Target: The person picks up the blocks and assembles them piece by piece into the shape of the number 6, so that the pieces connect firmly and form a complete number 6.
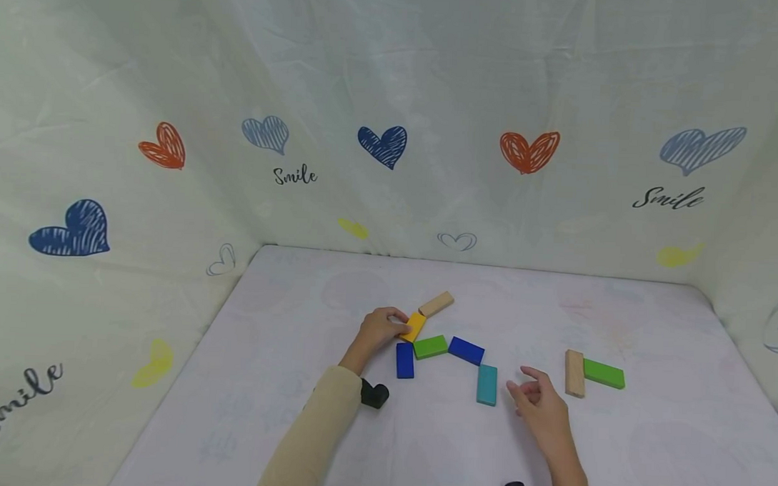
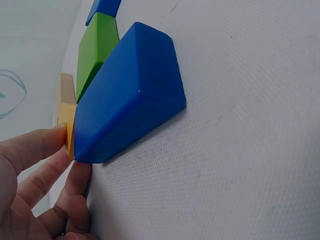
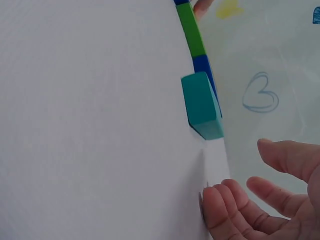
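Note:
My left hand pinches a yellow wooden block between thumb and fingers; the left wrist view has its thumb against the block's edge. A natural wood block lies just beyond the yellow one. From the yellow block's near end, a dark blue block points toward me. Rightward runs a bent line: a green block, a second blue block and a teal block. My right hand hovers right of the teal block, fingers loosely bent and apart, holding nothing.
Further right, a second natural wood block meets a second green block end to side. The table has a white cloth. Behind it hangs a pale curtain printed with hearts. A black wrist device shows beside the left sleeve.

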Motion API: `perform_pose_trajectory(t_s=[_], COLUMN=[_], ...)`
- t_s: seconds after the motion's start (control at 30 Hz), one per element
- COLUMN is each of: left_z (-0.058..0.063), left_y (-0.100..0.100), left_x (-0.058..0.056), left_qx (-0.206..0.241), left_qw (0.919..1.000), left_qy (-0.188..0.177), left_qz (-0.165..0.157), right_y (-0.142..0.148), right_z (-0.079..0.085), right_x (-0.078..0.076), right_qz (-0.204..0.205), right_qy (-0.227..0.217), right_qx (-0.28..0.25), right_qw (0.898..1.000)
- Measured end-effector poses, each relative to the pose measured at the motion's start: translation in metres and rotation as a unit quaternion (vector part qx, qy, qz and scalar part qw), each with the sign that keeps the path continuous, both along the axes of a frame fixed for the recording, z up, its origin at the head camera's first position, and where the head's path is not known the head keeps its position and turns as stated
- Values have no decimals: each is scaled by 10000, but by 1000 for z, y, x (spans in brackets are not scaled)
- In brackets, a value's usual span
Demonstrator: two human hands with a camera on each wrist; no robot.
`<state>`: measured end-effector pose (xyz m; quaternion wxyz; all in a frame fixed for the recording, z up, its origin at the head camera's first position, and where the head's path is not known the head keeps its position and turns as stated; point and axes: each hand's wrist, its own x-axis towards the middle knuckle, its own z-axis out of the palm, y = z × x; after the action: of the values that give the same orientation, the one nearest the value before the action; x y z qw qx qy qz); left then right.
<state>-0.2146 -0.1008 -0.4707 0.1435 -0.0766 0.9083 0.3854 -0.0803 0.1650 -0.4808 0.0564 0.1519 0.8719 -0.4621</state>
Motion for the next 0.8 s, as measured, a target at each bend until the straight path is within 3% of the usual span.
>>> perform_pose_trajectory(t_s=[0.17, 0.43, 0.53, 0.8], left_z=[-1, 0, -1, -6], left_y=[0, 0, -1, -1], left_x=[0, 0, 0, -2], left_qx=[-27, -24, -32, -51], left_qw=[10000, 10000, 10000, 10000], left_qy=[19, -24, 3, -26], left_qz=[-12, -1, -6, 24], right_y=[14, 31, 36, 45], right_z=[2, -6, -8, -10], right_x=[6, 13, 14, 10], right_qz=[-610, -1778, -2036, -2154], right_qy=[425, 1214, 1085, 39], right_qx=[356, 672, 712, 551], right_qw=[9966, 9742, 9704, 9750])
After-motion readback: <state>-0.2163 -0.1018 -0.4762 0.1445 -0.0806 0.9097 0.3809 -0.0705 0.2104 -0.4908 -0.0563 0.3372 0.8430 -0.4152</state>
